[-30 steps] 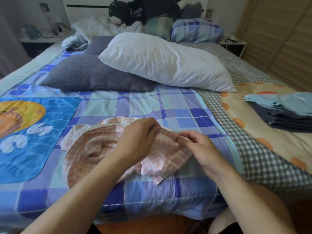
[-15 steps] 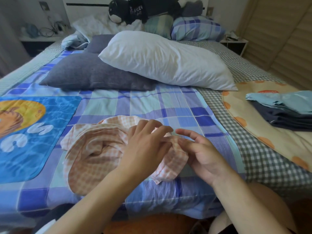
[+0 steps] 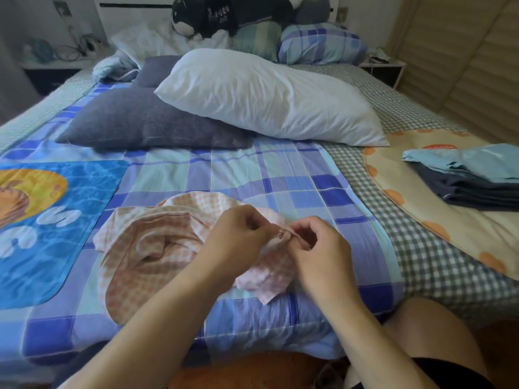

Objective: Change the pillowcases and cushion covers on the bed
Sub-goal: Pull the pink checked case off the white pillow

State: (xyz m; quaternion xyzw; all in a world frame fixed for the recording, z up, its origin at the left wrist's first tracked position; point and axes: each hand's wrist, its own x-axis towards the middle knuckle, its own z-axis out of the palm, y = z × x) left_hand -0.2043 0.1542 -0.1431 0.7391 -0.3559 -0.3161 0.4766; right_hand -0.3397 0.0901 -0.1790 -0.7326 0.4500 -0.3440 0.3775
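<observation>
Fingers of the left hand (image 3: 238,237) and right hand (image 3: 317,248) pinch one edge of the crumpled peach checked pillowcase (image 3: 151,248), which lies on the blue plaid quilt (image 3: 280,175) near the bed's foot edge, with the bare white pillow (image 3: 266,96) beyond toward the headboard.

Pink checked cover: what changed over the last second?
Both hands regripped. Half a second ago the fingers were spread loosely over the pink checked cover; now the left hand and right hand each pinch one bunched edge of it between them, lifted slightly off the plaid quilt. The cover's heap, white pillow, grey cushion and folded stack stayed put.
</observation>
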